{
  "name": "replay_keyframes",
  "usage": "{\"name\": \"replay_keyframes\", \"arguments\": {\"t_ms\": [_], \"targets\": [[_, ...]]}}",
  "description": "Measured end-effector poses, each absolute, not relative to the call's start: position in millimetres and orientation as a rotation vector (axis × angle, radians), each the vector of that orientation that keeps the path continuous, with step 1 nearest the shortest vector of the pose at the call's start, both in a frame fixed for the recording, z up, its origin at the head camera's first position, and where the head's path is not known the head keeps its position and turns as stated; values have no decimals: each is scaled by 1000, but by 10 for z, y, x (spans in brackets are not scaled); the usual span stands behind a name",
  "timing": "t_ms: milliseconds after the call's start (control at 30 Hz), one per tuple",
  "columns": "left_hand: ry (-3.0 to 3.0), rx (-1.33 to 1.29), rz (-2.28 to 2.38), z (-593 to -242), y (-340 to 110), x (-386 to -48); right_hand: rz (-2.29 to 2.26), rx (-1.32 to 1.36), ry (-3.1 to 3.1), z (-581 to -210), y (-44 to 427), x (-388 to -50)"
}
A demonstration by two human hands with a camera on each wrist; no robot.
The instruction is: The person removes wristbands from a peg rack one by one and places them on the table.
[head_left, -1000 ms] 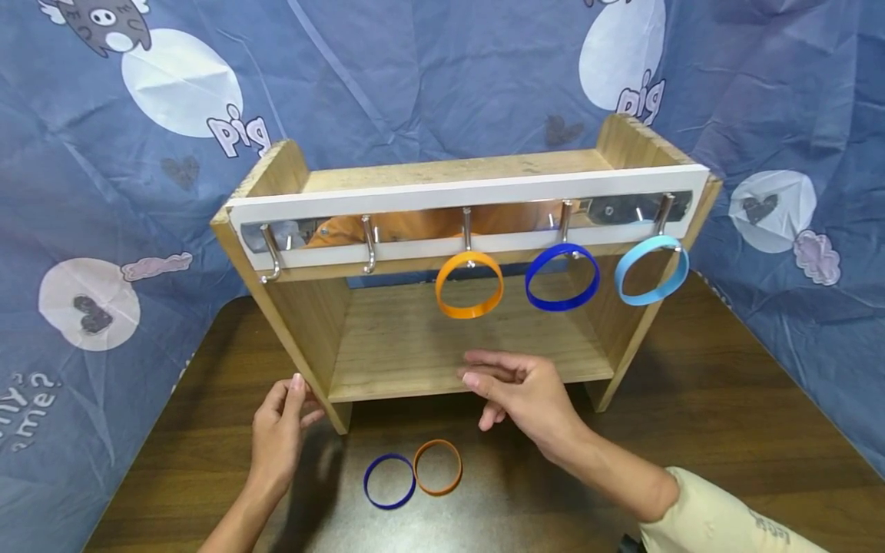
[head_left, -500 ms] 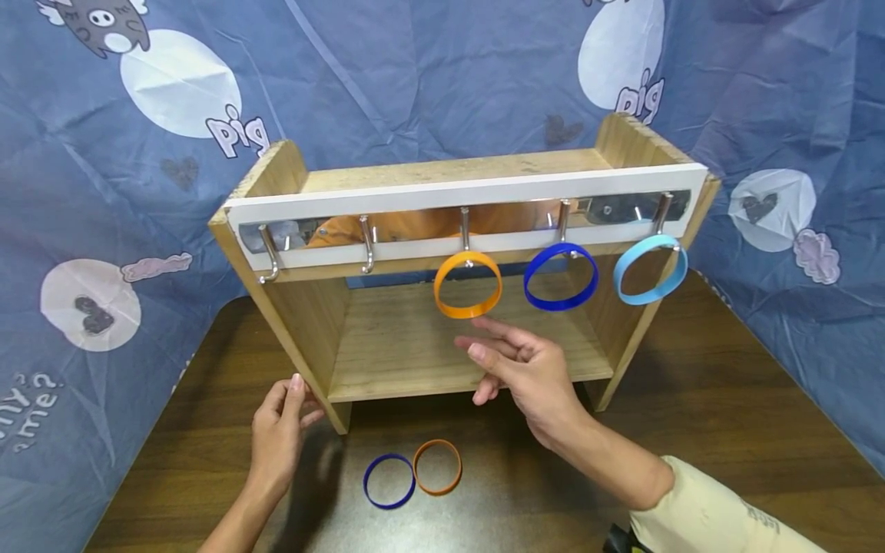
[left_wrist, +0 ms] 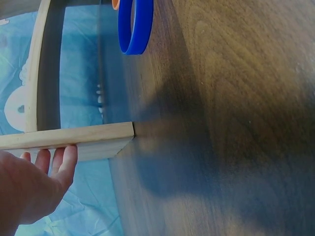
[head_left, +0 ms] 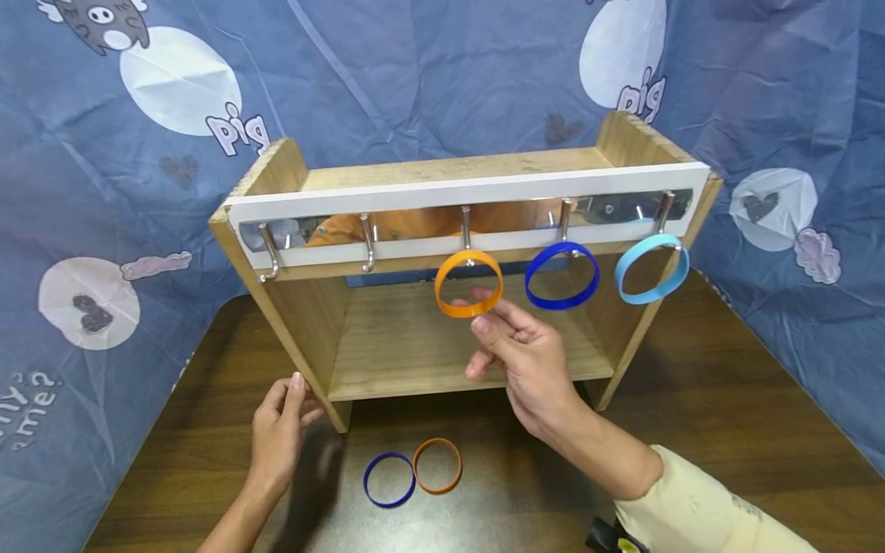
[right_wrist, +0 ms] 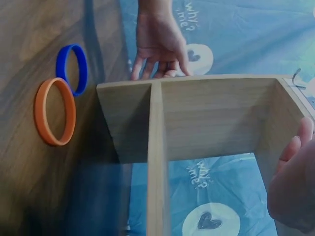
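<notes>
An orange silicone wristband hangs from the middle hook of a wooden rack. My right hand is at its lower right edge, fingertips behind the band and thumb just below it in front. No firm pinch shows; in the right wrist view, only part of the right hand is seen. My left hand touches the rack's left side panel with nearly straight fingers. On the table, a blue wristband and another orange wristband lie side by side, close together or touching.
A dark blue wristband and a light blue wristband hang on the two hooks to the right. The two left hooks carry nothing. A blue printed cloth stands behind the wooden table.
My right hand has risen from below the hanging orange wristband until its fingertips are behind the band's lower edge. The left hand and the bands stay in place.
</notes>
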State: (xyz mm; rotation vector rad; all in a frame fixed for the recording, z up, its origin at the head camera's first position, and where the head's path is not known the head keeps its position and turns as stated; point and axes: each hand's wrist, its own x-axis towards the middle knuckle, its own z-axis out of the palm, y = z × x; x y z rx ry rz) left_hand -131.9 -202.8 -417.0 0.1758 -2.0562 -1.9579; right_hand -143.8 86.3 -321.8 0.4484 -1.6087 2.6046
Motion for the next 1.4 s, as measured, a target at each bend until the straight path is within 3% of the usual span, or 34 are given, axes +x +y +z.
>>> {"name": "replay_keyframes", "arguments": {"t_ms": [767, 1400], "targets": [[-2093, 218, -1916, -4172, -2015, -1319, 2710, 482, -1441, -3194, 776, -1383], [-2060, 187, -1937, -4161, -2017, -1321, 2840, 619, -1255, -2913, 781, -1333]]}}
